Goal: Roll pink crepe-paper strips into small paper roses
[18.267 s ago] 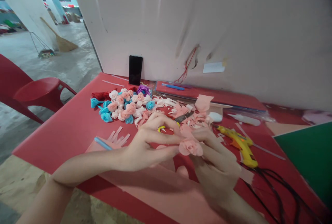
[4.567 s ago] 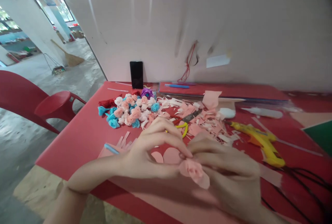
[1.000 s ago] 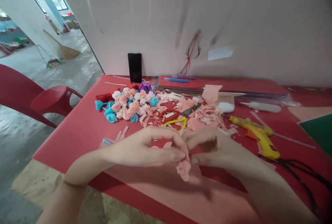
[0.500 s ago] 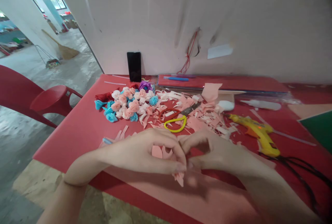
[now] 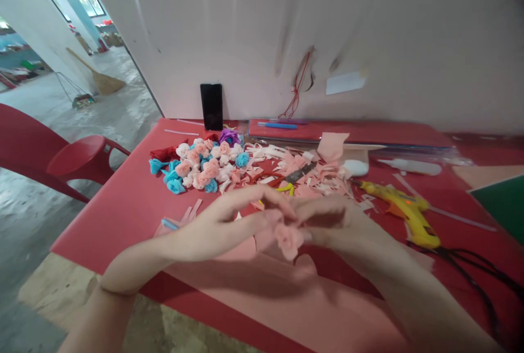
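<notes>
Between my two hands is a small pink paper rose [image 5: 289,239], its curled petals facing me. The thumb and fingers of my left hand [image 5: 233,227] pinch it from the left. My right hand [image 5: 344,227] holds it from the right with bent fingers, and some fingertips are hidden behind the flower. Below the hands a large pink paper sheet [image 5: 327,309] lies along the table's front edge. Just beyond them are scissors [image 5: 301,172] with a yellow handle, partly covered by my hands, among pink and white paper scraps [image 5: 327,175].
A heap of finished paper flowers [image 5: 200,165] sits at the back left. A black phone [image 5: 212,106] leans on the white wall. To the right lies a yellow glue gun [image 5: 401,208] with a black cord. A red chair [image 5: 82,159] stands left of the red table [image 5: 110,205].
The paper rose has turned upward so its petals now face me; before, it hung mostly hidden beneath my fingers. My hands have risen slightly, covering more of the yellow scissor handle.
</notes>
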Demonstrator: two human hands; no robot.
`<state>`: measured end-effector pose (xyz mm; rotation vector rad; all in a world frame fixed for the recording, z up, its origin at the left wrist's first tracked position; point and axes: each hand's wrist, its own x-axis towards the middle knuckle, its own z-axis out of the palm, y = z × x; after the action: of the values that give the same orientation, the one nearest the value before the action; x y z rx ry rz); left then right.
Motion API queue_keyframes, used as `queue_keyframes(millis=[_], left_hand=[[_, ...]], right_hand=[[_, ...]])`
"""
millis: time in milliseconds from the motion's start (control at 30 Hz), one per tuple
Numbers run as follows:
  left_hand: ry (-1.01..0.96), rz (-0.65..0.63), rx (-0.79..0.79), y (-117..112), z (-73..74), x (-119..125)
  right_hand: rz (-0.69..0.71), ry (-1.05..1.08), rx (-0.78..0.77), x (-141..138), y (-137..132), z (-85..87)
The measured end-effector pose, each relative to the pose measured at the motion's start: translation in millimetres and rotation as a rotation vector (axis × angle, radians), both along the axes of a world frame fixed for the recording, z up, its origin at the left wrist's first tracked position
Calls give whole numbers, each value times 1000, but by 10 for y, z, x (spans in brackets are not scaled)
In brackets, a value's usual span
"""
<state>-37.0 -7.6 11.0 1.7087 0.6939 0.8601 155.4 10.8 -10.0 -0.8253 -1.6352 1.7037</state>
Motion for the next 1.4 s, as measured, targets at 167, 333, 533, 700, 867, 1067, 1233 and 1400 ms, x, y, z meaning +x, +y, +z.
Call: queue_keyframes(millis=[167, 333, 533, 700, 867, 1067, 1233, 1400], left_hand=[[-114, 202, 388, 38, -173, 76], [-155, 295, 548, 28, -292, 138], [-188, 336, 573, 34, -326, 140], [-111, 243, 583, 57, -228, 83], [73, 64, 692, 94, -51, -12], [205, -160, 709, 123, -1, -55], [231, -242, 728, 147, -44, -54], [204, -327, 743, 170, -68, -27]], right_hand=[[-418, 227, 287, -57, -105, -112], [-508, 183, 519, -130, -178, -160], [-493, 166, 542, -180, -232, -118], [-261, 160, 310, -112, -145, -84], [-5, 98, 256, -25, -28, -88], [331, 141, 137, -50, 61, -223], [463, 173, -55, -51, 105, -369], [481, 66, -173, -54, 99, -424]])
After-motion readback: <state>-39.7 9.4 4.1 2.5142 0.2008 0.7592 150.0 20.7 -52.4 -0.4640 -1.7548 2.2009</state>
